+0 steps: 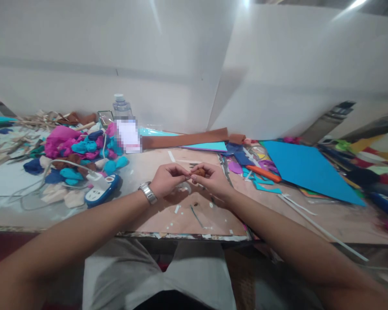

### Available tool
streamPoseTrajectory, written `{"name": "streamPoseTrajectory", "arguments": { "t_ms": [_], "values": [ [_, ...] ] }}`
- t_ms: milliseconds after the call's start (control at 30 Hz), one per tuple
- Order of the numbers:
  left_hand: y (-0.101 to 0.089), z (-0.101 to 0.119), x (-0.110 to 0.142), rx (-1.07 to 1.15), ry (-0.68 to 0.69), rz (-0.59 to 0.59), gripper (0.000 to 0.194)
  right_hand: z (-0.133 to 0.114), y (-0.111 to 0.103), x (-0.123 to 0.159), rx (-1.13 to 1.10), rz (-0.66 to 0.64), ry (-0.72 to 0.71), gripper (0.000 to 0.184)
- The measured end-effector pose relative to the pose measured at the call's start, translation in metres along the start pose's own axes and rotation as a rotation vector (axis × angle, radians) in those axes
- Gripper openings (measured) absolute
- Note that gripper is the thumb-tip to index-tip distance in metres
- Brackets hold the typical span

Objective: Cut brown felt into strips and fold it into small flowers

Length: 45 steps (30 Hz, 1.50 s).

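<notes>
My right hand [213, 181] gripped a brown lump [199, 172]; my left hand [168, 178] pinched together just left of it, on what I couldn't tell. Blue card [310, 170] lay right.

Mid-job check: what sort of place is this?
Probably a handicraft work area, judging by the crumpled pink, blue and brown bundles on the left, the large flat bright-blue sheet on the right, and the small rounded brown lump in the right hand.
</notes>
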State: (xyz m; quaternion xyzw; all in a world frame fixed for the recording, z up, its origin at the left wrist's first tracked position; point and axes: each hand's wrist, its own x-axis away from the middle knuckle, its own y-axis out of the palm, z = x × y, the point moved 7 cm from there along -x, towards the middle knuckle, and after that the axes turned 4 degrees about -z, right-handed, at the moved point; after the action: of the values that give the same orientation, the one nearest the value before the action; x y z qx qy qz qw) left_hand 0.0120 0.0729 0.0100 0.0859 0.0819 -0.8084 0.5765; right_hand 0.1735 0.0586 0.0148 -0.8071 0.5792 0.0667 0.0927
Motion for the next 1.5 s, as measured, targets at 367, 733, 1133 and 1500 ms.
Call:
{"name": "streamPoseTrajectory", "arguments": {
  "t_ms": [367,733,1133,1500],
  "values": [
    [-0.004,-0.004,-0.002,0.027,-0.016,0.017,0.029,-0.002,0.001,0.001,0.035,0.027,-0.032,0.033],
    [-0.003,-0.003,-0.002,0.044,-0.01,-0.026,0.025,-0.005,-0.002,0.0,0.07,0.054,-0.016,0.032],
    [0.004,-0.009,-0.003,0.217,-0.112,-0.101,0.039,-0.001,0.003,0.002,0.077,0.0,0.001,0.037],
    [0.011,-0.026,0.0,0.421,-0.276,-0.151,0.044,-0.003,-0.004,0.0,0.079,0.035,0.028,0.019]
  ]
}}
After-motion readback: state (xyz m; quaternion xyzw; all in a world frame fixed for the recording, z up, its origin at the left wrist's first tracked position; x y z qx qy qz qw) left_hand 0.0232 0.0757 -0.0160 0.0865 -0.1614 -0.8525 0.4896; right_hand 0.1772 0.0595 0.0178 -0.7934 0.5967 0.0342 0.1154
